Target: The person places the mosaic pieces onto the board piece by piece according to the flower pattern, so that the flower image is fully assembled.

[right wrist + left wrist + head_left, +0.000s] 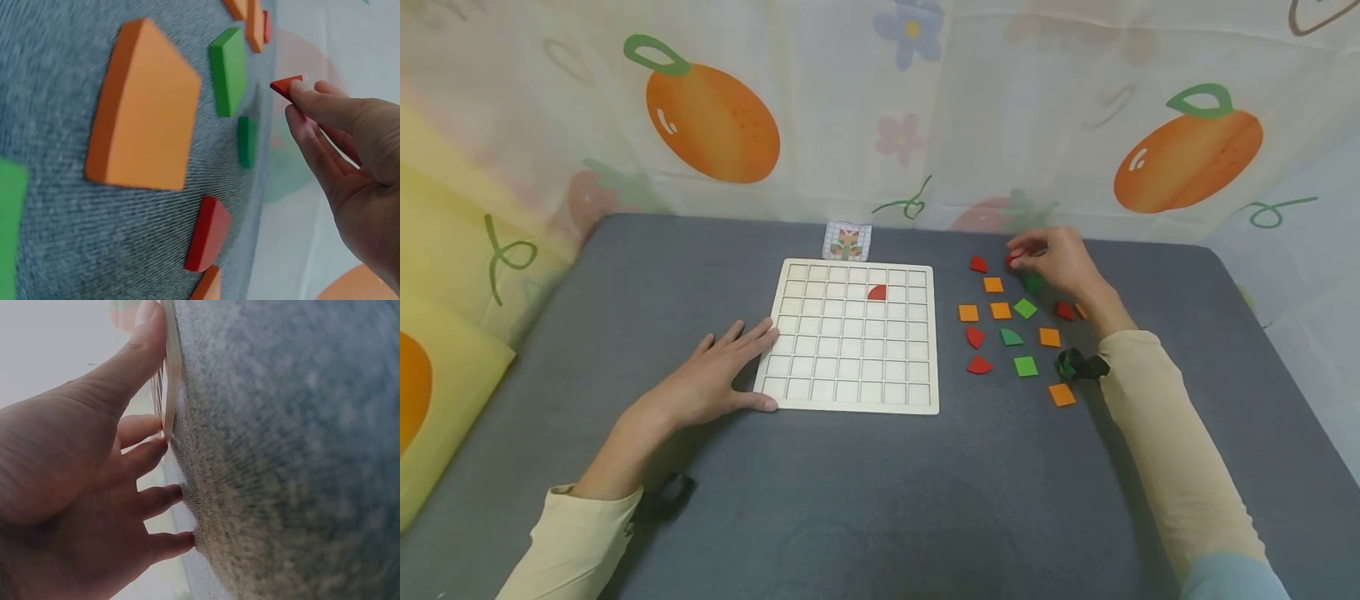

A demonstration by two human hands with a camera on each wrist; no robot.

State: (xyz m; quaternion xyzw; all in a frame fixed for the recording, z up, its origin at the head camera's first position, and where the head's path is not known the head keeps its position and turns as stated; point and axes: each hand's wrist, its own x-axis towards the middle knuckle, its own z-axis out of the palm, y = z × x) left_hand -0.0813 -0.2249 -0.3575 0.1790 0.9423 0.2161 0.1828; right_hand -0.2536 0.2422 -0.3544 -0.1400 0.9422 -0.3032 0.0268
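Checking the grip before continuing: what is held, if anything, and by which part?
The right hand pinches a red piece by one end, its opposite point sticking out. The left hand holds nothing; it touches the board at its left edge.

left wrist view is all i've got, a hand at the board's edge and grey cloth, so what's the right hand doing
Observer: The right hand is pinching a small red piece; the right wrist view shows it at the fingertips.

Operator: ok and what's already sitting in the grid

Observer: Just one piece, a red quarter-circle, in the second row from the far edge of the board, as the head view shows.
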